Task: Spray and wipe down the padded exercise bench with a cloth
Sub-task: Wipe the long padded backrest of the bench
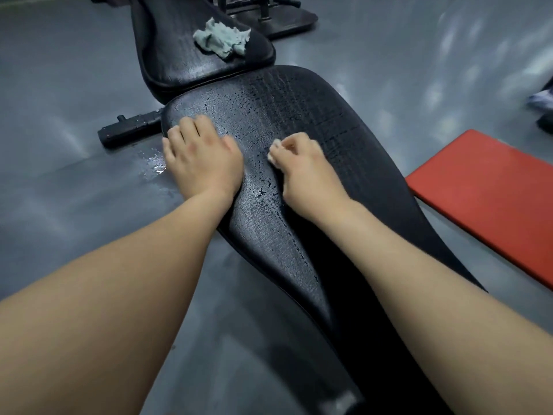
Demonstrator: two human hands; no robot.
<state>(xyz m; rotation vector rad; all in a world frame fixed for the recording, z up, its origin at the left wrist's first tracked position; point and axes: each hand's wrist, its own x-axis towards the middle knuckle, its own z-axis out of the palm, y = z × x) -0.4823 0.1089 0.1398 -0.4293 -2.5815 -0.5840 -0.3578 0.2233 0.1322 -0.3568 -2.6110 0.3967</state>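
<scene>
Saw black bench pad (299, 115) stretched ahead of me, surface beaded with droplets. Cloth (223, 38) lay crumpled on far pad (179, 64), well apart from both hands. Left hand (203, 157) rested flat, fingers spread, on bench pad's left edge. Right hand (302, 169) sat mid-pad, fingers curled, pinching small white scrap (273, 151), possibly tissue; too small for me to tell. Wet patch (154, 163) on grey floor (59, 100) at left, red mat (490, 196) at right.

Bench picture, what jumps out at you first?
Two bare arms reach to the wet black bench pad: the left hand lies flat on it, the right hand curls round a white bit. A crumpled grey cloth sits on the farther pad, and a red mat lies at right.
</scene>
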